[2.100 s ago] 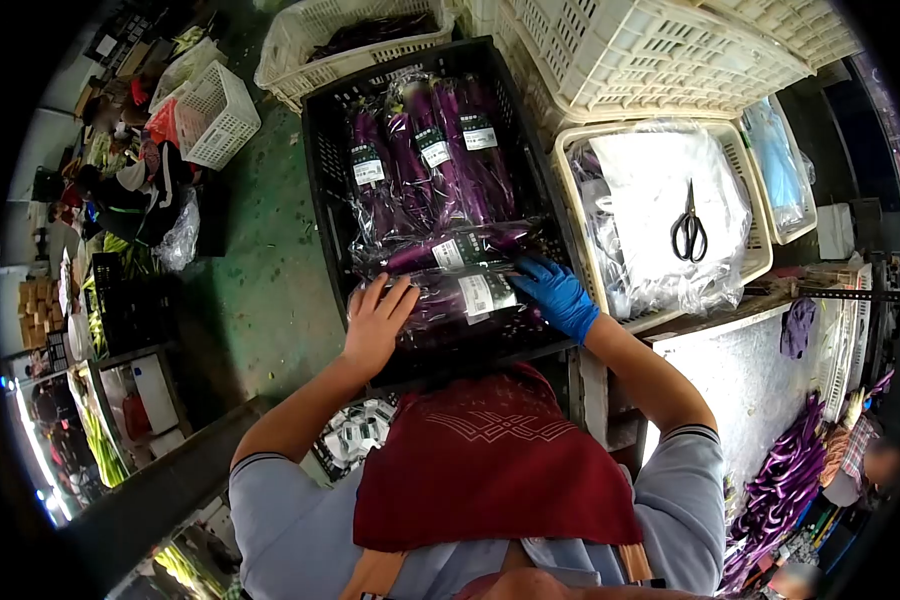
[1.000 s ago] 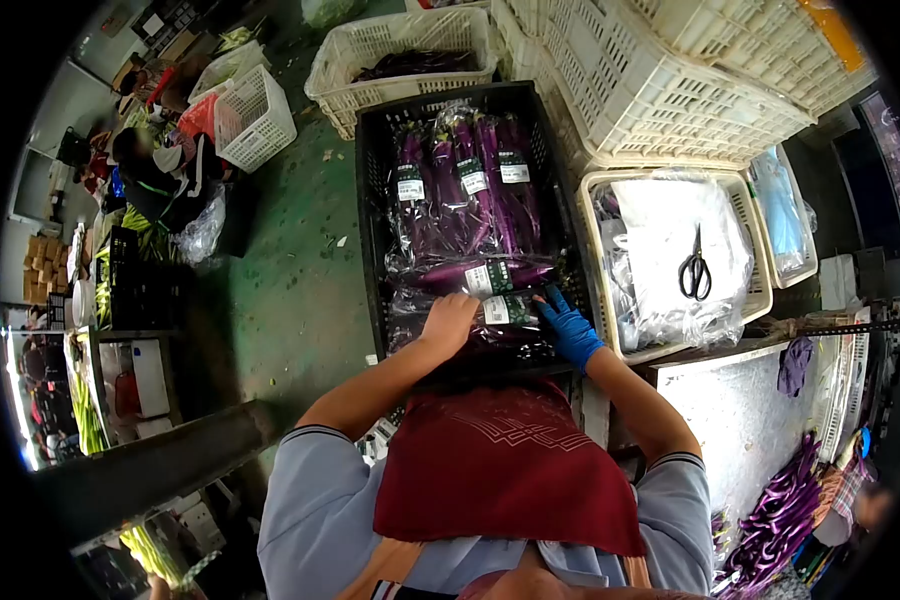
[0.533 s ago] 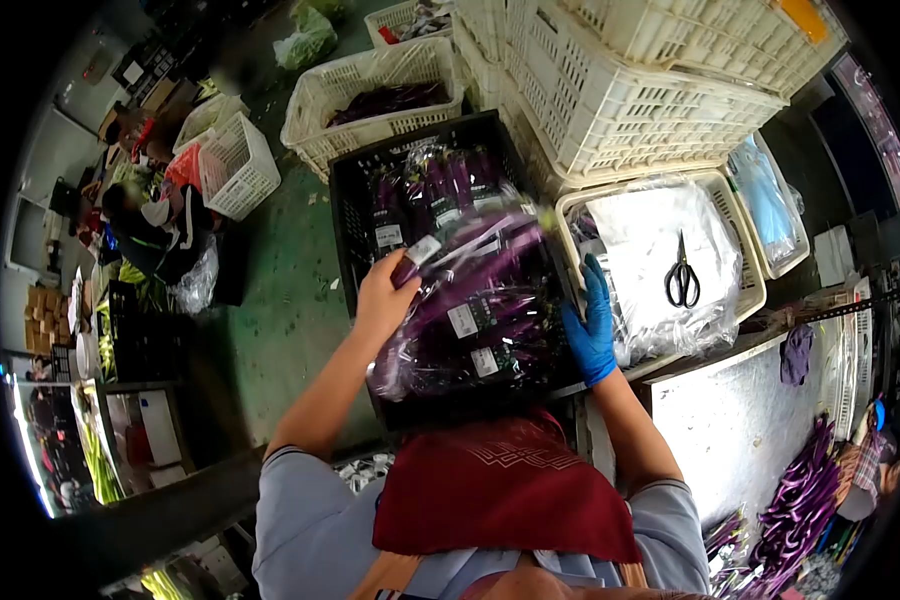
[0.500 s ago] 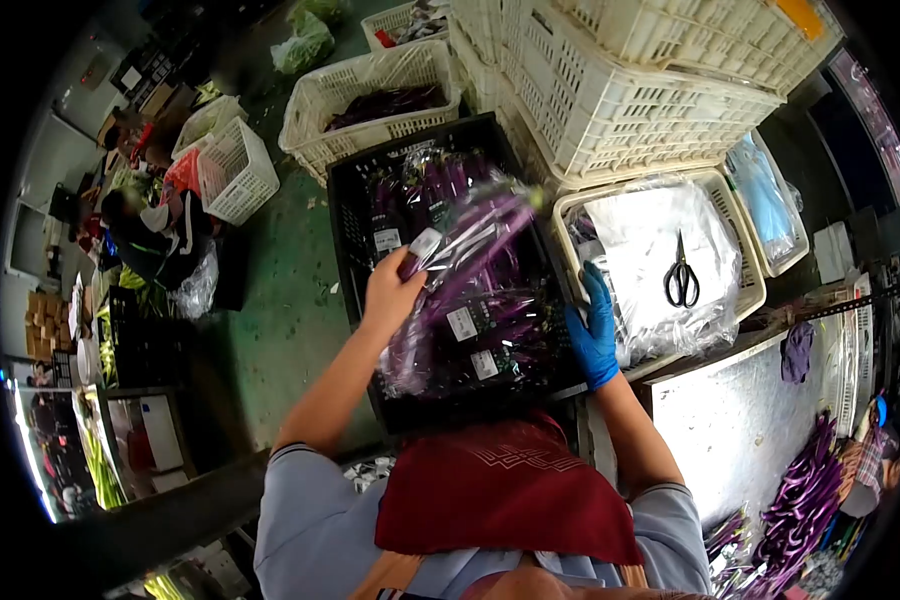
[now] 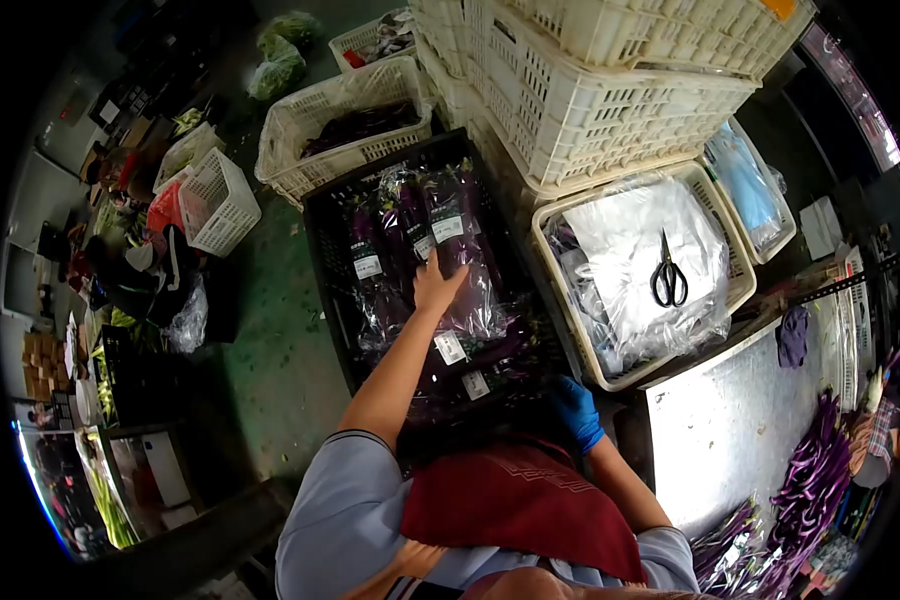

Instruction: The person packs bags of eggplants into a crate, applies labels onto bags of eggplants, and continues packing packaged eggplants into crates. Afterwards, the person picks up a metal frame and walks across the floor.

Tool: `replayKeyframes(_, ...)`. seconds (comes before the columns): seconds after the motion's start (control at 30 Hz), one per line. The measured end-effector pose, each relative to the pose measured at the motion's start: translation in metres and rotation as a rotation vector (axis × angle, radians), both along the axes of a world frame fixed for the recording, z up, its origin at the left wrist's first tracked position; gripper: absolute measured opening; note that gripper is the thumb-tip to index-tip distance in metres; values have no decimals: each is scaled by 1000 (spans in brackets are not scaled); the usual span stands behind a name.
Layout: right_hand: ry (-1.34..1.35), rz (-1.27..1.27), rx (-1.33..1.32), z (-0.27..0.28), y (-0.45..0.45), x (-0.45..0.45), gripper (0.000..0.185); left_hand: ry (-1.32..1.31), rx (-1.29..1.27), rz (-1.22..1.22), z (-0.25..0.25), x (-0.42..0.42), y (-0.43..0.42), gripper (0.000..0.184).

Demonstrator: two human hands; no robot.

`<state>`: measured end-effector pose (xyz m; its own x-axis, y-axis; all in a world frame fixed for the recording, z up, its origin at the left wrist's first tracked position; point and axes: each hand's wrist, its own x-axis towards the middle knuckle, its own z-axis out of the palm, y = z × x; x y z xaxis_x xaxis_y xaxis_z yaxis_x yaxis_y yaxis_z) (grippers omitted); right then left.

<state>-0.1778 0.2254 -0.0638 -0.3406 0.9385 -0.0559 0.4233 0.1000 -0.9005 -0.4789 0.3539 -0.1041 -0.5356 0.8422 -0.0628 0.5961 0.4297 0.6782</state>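
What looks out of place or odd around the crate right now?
Only small things. The right hand wears a blue glove while the left hand is bare, an uneven pairing. Scissors lie loose on the plastic in the pale basket beside the crate, where they could perhaps snag it. I see no clear damage.

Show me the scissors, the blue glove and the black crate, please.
Scissors (image 5: 667, 266): head view, near the pivot.
Blue glove (image 5: 575, 412): head view, on its back.
Black crate (image 5: 507, 242): head view, right wall.

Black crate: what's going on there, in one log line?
Left hand: on bagged eggplants, inside black crate | Right hand: gloved, by crate's near right corner | Scissors: on white plastic
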Motion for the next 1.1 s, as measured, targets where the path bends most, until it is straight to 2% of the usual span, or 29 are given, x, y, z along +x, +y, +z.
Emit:
replayKeyframes(0.03,20,10,-15,2,-4,-3,22,-201,3,-22,-27,-8,1,61)
replayKeyframes(0.13,74,38,-77,-1,-6,-12,23,-965,122,-86,-21,-7,11,56)
replayKeyframes(0.23,56,58,0,1,-8,-21,22,-1095,154,41,-35,3,34,52)
replayKeyframes(0.27,42,62,42,3,-6,-24,21,-1099,268,-9,-40,12,39,45)
replayKeyframes(0.37,38,75,75,6,-11,-26,19,-748,217,-70,-66,13,48,39)
replayKeyframes(0.43,39,46,53,13,-18,-23,18,-659,173,-75,-44,14,38,36)
replayKeyframes(0.47,38,21,35,14,-21,-20,19,-840,207,-92,-43,13,33,36)
replayKeyframes(0.5,36,-2,22,14,-25,-18,19,-1012,158,-54,-18,16,21,38)
replayKeyframes(0.57,98,-40,-30,18,-36,-10,20,-721,270,-168,-38,10,-4,40)
replayKeyframes(0.67,75,-27,-40,34,-48,4,24,59,125,-468,-21,1,-74,39)
replayKeyframes(0.7,50,21,-160,18,-57,12,26,333,-140,-659,8,10,-92,39)
replayKeyframes(0.73,99,4,-42,37,-59,13,30,654,5,-818,0,11,-108,42)
replayKeyframes(0.77,25,-66,119,32,-68,21,32,706,-107,-778,9,23,-114,41)
replayKeyframes(0.8,-7,-91,25,39,-71,40,34,615,-118,-780,-2,20,-113,40)
replayKeyframes(0.83,-28,-216,249,50,-75,59,30,526,-152,-728,-25,10,-104,38)
replayKeyframes(0.9,-189,-555,297,74,-92,119,26,639,-12,-750,-36,6,-100,37)
replayKeyframes(0.97,-352,-943,401,31,-118,221,22,634,-118,-739,-37,6,-96,37)
replayKeyframes(1.03,-651,-1260,486,60,-169,309,26,635,-110,-738,-45,3,-93,37)
replayKeyframes(1.07,-974,-1256,494,69,-204,361,31,594,-129,-723,-47,3,-92,38)
replayKeyframes(1.1,-1162,-1365,215,81,-232,394,51,602,-104,-754,-45,2,-91,39)
